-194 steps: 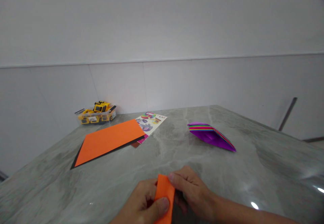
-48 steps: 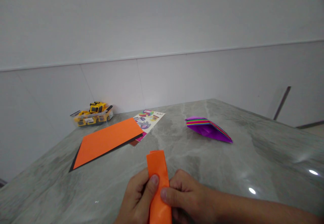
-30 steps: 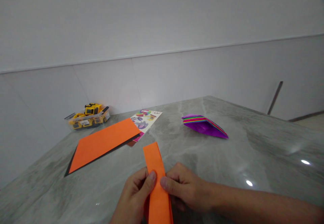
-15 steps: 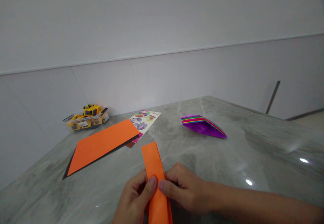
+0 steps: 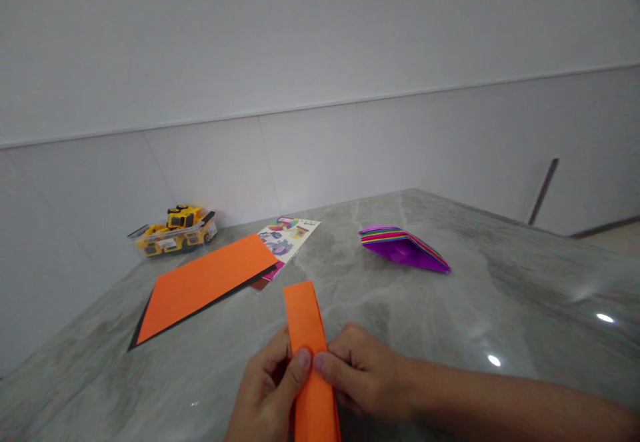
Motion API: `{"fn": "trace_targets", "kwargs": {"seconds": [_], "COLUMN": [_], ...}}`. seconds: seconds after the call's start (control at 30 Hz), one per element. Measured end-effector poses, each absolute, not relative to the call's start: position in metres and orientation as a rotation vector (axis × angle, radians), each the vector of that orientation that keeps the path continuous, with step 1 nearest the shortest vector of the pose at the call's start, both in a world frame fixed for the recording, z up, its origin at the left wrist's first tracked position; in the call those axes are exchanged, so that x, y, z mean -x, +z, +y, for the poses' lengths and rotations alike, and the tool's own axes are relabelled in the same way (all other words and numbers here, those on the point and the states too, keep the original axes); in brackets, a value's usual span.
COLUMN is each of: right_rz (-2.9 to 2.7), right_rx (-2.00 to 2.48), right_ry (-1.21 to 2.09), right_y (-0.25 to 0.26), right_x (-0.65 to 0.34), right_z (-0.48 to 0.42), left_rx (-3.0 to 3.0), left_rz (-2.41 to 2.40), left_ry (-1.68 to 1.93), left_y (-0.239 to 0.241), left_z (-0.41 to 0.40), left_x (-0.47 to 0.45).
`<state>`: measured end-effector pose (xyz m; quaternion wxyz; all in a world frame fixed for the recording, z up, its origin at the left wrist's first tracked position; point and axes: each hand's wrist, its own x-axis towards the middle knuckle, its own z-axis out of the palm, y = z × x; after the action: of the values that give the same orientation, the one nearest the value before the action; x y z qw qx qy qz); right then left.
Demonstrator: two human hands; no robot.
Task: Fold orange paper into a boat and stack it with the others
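Observation:
A folded strip of orange paper (image 5: 303,313) stands out from between my two hands, its far end pointing away from me and its near end cut off by the bottom of the view. My left hand (image 5: 273,385) grips its left edge, thumb flat on top and fingers curled beneath. From the right, my right hand (image 5: 367,372) pinches the opposite edge, with its thumb tip close to the left thumb. Several layers show along the strip's right side. The fingers under the paper are hidden.
On the grey marbled table (image 5: 400,322), orange sheets (image 5: 205,285) with black beneath lie left, overlapping a printed picture sheet (image 5: 293,239). A clear box with yellow toy trucks (image 5: 175,232) stands by the wall. A purple folded paper piece with rainbow layers (image 5: 405,249) sits right.
Both hands keep their hold on the orange paper strip, which sits slightly further right in view. The whole scene has shifted a little the same way.

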<state>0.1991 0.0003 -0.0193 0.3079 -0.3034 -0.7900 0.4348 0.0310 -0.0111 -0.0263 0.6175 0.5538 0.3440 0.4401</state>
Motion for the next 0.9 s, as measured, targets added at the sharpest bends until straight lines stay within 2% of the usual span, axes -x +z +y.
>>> {"fn": "trace_targets", "kwargs": {"seconds": [0.43, 0.73, 0.9], "right_rz": [-2.177, -2.113, -2.152], "right_rx": [0.788, 0.819, 0.866], "right_ry": [1.116, 1.113, 1.081], "right_y": [-0.015, -0.026, -0.019], "right_x": [-0.200, -0.203, -0.203], "right_z": [-0.001, 0.005, 0.003], "left_rx": [-1.334, -1.406, -1.422], "left_rz": [0.865, 0.860, 0.922], "left_ry": [1.083, 0.886, 0.984], "left_y": [-0.022, -0.021, -0.022], "left_z": [-0.014, -0.004, -0.006], "left_x": [-0.031, -0.026, -0.024]}}
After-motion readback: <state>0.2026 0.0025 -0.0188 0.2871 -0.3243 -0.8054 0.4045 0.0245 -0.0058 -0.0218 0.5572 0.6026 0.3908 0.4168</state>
